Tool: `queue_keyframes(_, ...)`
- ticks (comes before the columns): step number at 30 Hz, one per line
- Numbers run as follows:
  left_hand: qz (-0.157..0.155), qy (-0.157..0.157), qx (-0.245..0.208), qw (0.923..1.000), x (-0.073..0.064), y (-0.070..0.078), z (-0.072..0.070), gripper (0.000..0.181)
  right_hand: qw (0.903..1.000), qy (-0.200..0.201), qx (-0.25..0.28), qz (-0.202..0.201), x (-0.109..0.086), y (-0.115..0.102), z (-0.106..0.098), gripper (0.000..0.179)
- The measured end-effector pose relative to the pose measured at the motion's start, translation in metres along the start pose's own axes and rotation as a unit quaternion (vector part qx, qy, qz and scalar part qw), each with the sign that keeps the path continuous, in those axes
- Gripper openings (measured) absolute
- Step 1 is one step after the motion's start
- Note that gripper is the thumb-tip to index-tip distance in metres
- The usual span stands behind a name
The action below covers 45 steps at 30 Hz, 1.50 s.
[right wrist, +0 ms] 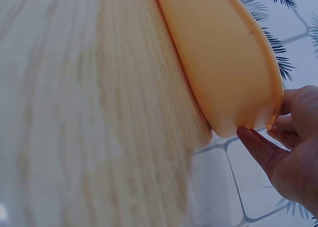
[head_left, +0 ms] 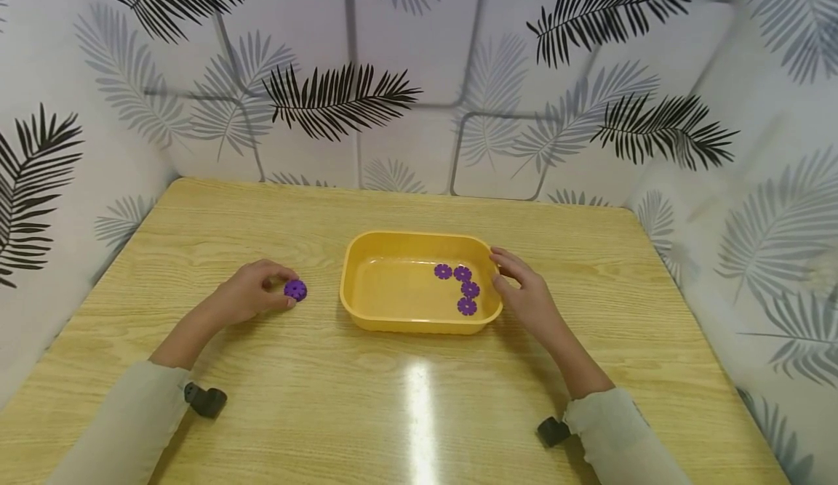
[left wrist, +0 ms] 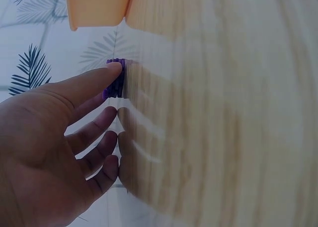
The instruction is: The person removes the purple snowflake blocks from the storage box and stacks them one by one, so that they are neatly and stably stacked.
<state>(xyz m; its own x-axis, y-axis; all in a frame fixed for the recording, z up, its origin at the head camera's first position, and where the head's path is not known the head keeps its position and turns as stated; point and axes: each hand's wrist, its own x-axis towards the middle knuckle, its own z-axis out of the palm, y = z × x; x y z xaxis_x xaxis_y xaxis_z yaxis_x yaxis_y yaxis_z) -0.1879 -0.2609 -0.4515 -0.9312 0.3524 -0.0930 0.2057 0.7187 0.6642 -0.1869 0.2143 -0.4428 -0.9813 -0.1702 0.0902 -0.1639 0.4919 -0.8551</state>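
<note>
My left hand (head_left: 252,292) pinches a small stack of purple flower-shaped discs (head_left: 295,290) on the table, left of a yellow plastic tub (head_left: 386,323). In the left wrist view, the thumb lies along the stack's side (left wrist: 115,92), and the other fingertips reach down to the tabletop. At the tub's right end, my right hand (head_left: 529,297) grips the rim. The right wrist view has one digit against the tub's outer wall (right wrist: 223,63) and others at its rim. Several loose purple discs (head_left: 469,289) lie flat inside the tub near its right end.
The wood-grain table (head_left: 314,412) reaches back to a wall (head_left: 412,150) covered with leaf-patterned sheeting, which also runs along both sides. Each sleeve cuff carries a small black device, one at the left wrist (head_left: 206,401) and one at the right (head_left: 553,432).
</note>
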Motion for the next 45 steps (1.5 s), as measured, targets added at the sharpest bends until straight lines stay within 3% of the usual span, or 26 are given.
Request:
queue_keyframes(7,0.001,0.001,0.002,1.0000,0.000,0.003,0.000,0.043,1.0000,0.001,0.000,-0.003,0.000,0.000,-0.001,0.044)
queue_keyframes(12,-0.007,-0.002,0.000,1.0000,-0.001,0.003,-0.002,0.051,1.0000,0.000,0.002,-0.008,0.001,0.001,-0.001,0.044)
queue_keyframes(18,-0.015,-0.003,-0.009,0.9999,0.006,0.010,-0.009,0.056,0.9999,0.000,0.005,-0.010,0.000,0.002,-0.001,0.044)
queue_keyframes(26,0.009,0.001,-0.005,0.9999,0.021,0.045,-0.018,0.056,0.9999,0.001,0.000,-0.010,-0.001,0.001,0.000,0.044)
queue_keyframes(32,0.031,0.000,0.001,0.9995,0.037,0.072,-0.017,0.054,0.9999,-0.001,0.006,-0.010,-0.001,0.001,-0.001,0.044)
queue_keyframes(40,0.082,-0.010,-0.013,0.9965,0.066,0.108,-0.001,0.051,1.0000,0.001,0.001,-0.010,-0.001,0.000,-0.001,0.044)
queue_keyframes(45,0.093,-0.024,-0.023,0.9951,0.083,0.129,0.013,0.051,1.0000,0.002,-0.001,-0.009,0.000,0.000,-0.001,0.043)
